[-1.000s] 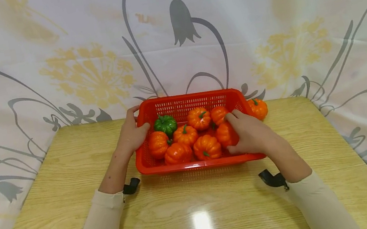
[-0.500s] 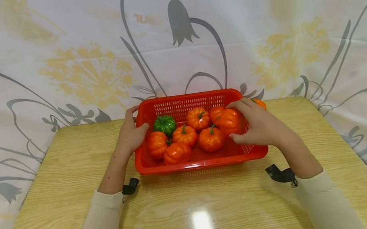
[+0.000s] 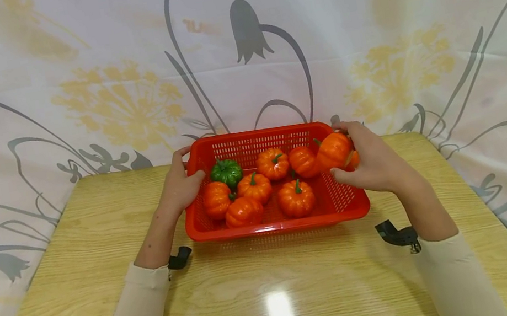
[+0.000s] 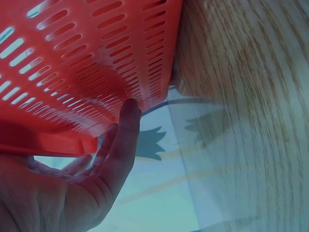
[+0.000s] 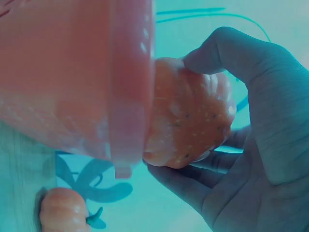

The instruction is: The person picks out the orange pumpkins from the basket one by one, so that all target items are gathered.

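A red slotted plastic basket (image 3: pixel 277 226) stands on the table, holding a small green pumpkin (image 3: pixel 226 172) and several small orange pumpkins, among them one at the front (image 3: pixel 296 199). At its left end my left hand (image 3: pixel 181 188) grips the rim, thumb over the inside edge; the left wrist view shows fingers (image 4: pixel 128 125) along the outer slotted wall. My right hand (image 3: pixel 374 160) holds an orange pumpkin (image 3: pixel 334 150) between thumb and fingers, over the basket's right rim. In the right wrist view, this pumpkin's speckled side (image 5: pixel 188 118) shows beside the rim.
Outside the basket's right end another orange pumpkin (image 5: pixel 63 211) lies on the table, mostly hidden behind my right hand's pumpkin in the head view. A light wooden table (image 3: pixel 236 295) lies below, with a flower-printed curtain (image 3: pixel 117 63) behind it.
My right hand has lifted an orange pumpkin from the basket's right part and moved it right to the rim. An orange pumpkin near the front has shifted. The left hand stays at the rim.
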The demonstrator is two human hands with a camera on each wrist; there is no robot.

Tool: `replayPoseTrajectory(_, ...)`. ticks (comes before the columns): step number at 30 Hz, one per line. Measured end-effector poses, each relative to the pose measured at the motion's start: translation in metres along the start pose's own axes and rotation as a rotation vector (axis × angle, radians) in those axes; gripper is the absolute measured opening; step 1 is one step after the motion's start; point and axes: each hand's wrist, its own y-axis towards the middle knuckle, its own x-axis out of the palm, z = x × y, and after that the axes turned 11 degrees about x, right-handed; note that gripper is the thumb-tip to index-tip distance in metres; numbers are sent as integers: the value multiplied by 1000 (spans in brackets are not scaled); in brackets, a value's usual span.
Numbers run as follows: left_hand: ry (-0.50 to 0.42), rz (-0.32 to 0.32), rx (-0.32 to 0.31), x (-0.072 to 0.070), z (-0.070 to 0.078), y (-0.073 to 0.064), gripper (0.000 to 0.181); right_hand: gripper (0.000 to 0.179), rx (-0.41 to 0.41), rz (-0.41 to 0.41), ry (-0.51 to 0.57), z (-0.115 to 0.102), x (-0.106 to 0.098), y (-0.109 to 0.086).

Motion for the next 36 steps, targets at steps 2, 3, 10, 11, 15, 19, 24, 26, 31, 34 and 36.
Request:
replayPoseTrajectory(2, -2, -1, -2, 0, 0, 0, 72, 83, 2, 15, -4, 1, -2, 0)
replayPoseTrajectory(3, -2, -1, -2, 0, 0, 0, 72, 83, -1, 24, -8, 2, -3, 0)
replayPoseTrajectory(10, 12, 3, 2, 0, -1, 0, 72, 66, 3, 83, -8, 7, -9, -1)
replayPoseTrajectory(11, 12, 4, 2, 0, -1, 0, 72, 65, 8, 87, -3, 8, -10, -1)
replayPoseTrajectory(15, 11, 8, 5, 1, -1, 0, 72, 67, 46, 93, 2, 10, -13, -2)
replayPoseTrajectory(19, 13, 8, 9, 1, -1, 0, 72, 70, 83, 92, 2, 14, -17, -3)
replayPoseTrajectory(24, 17, 5, 11, 1, -1, 0, 72, 77, 97, 99, 34, 20, -20, -3)
replayPoseTrajectory(26, 19, 6, 10, 1, -1, 0, 72, 80, 101, 105, 42, 23, -21, -3)
replayPoseTrajectory(31, 22, 8, 8, 1, -1, 0, 72, 79, 74, 142, 30, 32, -21, -2)
replayPoseTrajectory(34, 16, 9, 4, 1, -1, 0, 72, 76, 57, 158, 34, 37, -20, -1)
replayPoseTrajectory(36, 11, 9, 2, 1, -1, 0, 72, 76, 71, 162, 50, 40, -21, -1)
